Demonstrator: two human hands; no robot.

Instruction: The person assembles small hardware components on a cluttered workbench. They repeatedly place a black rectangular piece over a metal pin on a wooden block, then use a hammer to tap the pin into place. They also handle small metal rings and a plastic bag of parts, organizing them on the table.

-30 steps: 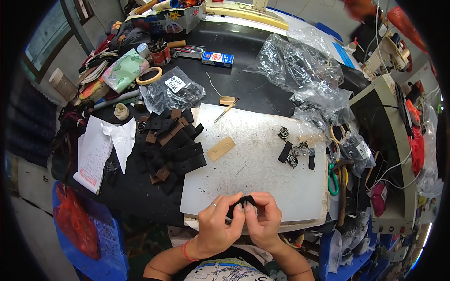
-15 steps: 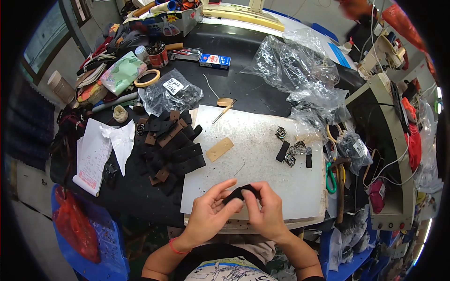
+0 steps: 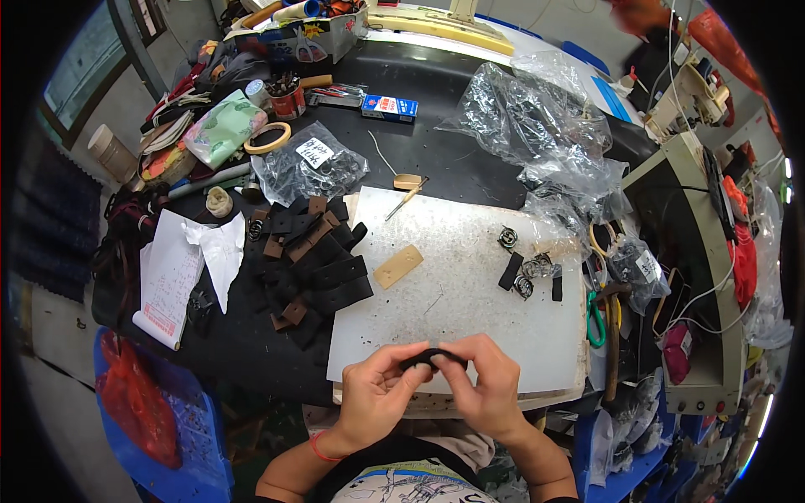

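A short black strap piece (image 3: 433,358) is pinched between my two hands, just above the near edge of a white cutting board (image 3: 470,226). It curves up in the middle, and fingers cover part of it. My left hand (image 3: 375,390) grips its left end between thumb and index finger; my right hand (image 3: 488,386) grips the right end the same way. On the board beyond lie a beige punched piece (image 3: 398,267) and a wooden-handled awl (image 3: 408,199). To the right are two small black strips (image 3: 510,271) beside several dark rings (image 3: 523,287).
Black and brown strap pieces (image 3: 335,272) are heaped left of the board, near a notepad (image 3: 172,272). Green-handled scissors (image 3: 596,323) and a hammer (image 3: 612,369) border its right side. Clear plastic bags (image 3: 524,117) and a blue box (image 3: 390,108) lie farther back.
Both hands have come slightly nearer to me with the strap. The left index finger has lowered onto it, and the right index finger now stretches along its upper edge.
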